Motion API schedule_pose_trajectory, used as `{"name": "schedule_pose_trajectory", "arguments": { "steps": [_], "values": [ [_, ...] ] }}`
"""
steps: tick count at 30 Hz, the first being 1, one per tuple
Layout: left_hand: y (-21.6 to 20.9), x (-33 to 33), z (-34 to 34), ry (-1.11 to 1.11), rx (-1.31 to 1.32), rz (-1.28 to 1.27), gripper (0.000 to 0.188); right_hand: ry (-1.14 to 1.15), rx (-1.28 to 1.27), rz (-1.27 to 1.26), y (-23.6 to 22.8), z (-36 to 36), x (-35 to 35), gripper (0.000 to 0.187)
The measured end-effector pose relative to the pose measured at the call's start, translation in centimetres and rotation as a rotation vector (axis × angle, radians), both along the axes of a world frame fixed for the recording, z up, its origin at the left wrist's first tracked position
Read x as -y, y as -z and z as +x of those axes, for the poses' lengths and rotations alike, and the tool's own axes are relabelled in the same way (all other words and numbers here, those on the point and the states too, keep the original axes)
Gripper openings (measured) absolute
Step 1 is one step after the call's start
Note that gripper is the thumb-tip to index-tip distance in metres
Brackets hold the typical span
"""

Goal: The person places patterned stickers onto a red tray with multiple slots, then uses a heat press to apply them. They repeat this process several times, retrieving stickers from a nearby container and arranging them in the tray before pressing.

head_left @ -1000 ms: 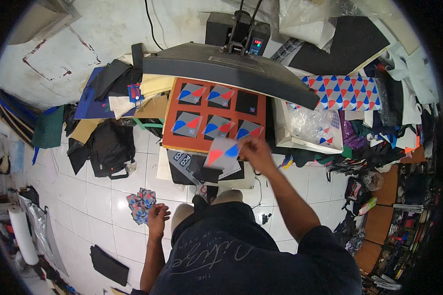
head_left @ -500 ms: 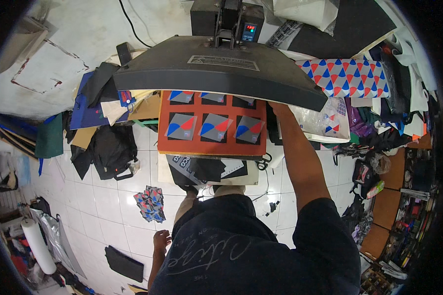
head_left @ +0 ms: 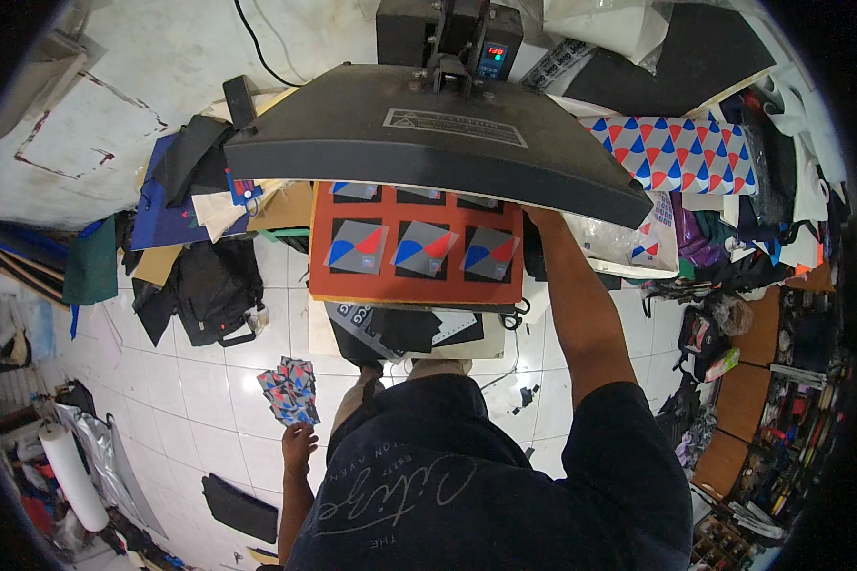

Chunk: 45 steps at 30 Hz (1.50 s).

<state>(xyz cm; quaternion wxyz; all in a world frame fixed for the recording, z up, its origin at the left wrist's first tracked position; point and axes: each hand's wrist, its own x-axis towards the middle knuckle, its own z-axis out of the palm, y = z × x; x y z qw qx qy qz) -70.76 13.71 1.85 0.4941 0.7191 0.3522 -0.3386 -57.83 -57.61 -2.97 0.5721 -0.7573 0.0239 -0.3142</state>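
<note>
Orange press bed (head_left: pixel 320 281), white tiled floor (head_left: pixel 209 381), cluttered workshop

right hand: hidden behind press plate (head_left: pixel 428 143) | back-row patches (head_left: pixel 414 195): partly covered | left hand (head_left: pixel 298 445) grip: unclear

A small printing workshop — a heat press (head_left: pixel 428 133) over an orange pad (head_left: pixel 414 252), fabric piles (head_left: pixel 676 152) crowding a tiled floor (head_left: pixel 209 381).

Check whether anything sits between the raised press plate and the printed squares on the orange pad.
Nothing visible lies between the press plate and the printed squares on the orange pad. The right arm reaches up beside the plate's right edge; its hand is hidden.
</note>
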Motion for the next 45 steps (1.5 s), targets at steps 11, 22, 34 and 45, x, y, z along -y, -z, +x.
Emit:
{"name": "schedule_pose_trajectory", "arguments": {
  "steps": [11, 22, 34, 45],
  "values": [
    [0.3, -1.5, -2.2, -0.022, -0.047, 0.019, 0.033, -0.081, 0.101, 0.15, 0.1, 1.2, -0.8, 0.062],
    [0.5, 0.0, -1.4, -0.001, -0.033, 0.023, 0.03, 0.285, 0.036, -0.722, 1.3, 1.2, 0.4, 0.072],
    [0.5, -0.1, -1.8, 0.016, -0.037, 0.029, 0.032, 0.334, -0.116, -0.644, 0.5, 1.4, -1.0, 0.052],
    [-0.8, -0.1, -1.9, 0.059, -0.045, 0.093, 0.034, 0.402, -0.072, -0.922, -1.6, -1.2, -1.5, 0.027]
  ]
}}
